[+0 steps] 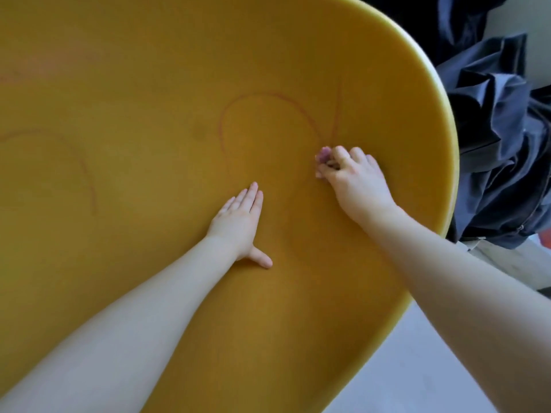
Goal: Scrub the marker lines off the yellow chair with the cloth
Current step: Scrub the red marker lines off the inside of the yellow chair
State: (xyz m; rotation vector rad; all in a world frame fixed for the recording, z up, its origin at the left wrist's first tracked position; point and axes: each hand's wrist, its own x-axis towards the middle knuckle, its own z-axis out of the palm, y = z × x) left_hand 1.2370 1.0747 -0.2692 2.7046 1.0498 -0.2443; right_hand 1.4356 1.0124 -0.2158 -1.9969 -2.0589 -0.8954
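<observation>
The yellow chair fills nearly the whole view, its curved seat facing the camera and its rim sweeping down the right side. Red marker lines are on it: a loop at about one o'clock from the middle, a straight stroke beside it, and a fainter arc at nine o'clock. The cloth, a small pinkish wad, sits at the foot of the loop, at about two o'clock. The right hand has its fingers curled tight round it, bunching it small, probably to put pressure on one spot of the line. The left hand lies flat on the seat near the centre, fingers straight and thumb spread, holding nothing; it seems placed to steady the chair against the rubbing. Most of the lines look untouched, so the scrubbing appears to be at an early stage. No container is in view. Past the rim, at three o'clock, hangs crumpled dark clothing.
</observation>
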